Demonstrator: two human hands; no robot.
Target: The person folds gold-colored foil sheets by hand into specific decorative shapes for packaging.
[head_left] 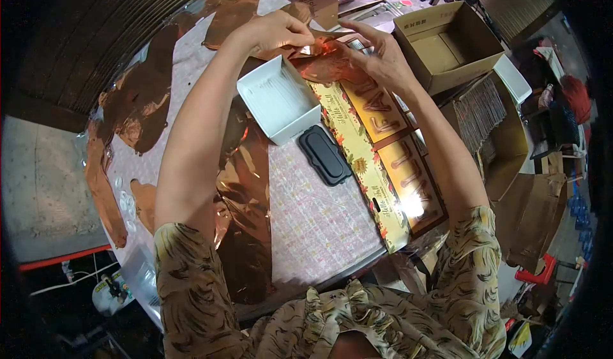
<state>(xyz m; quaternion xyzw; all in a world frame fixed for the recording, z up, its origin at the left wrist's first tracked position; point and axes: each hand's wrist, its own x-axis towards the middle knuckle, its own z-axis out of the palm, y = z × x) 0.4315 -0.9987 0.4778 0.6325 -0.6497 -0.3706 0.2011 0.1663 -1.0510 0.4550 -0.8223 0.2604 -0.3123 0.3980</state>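
Observation:
Up at the far side of the table, a shiny copper foil balloon [335, 65], flat and crumpled, stretches between my hands. My left hand [278, 32] pinches its upper left part with thumb and fingers closed. On the right, my right hand [385, 58] curls round the other side, thumb and fingers bent over the foil. Just below the foil stands an open white box [279, 100], with what looks like clear plastic inside. A yellow "Hello Fall" printed card [361, 161] and packs lettered "FALL" [408, 174] lie beneath and beside the balloon.
More flat copper foil balloons [137, 104] cover the table's left side, and a copper sheet [246, 212] lies nearer me. A black oblong case [324, 155] rests by the white box. Cardboard boxes [447, 46] stand at the right, one filled with packed items [472, 116].

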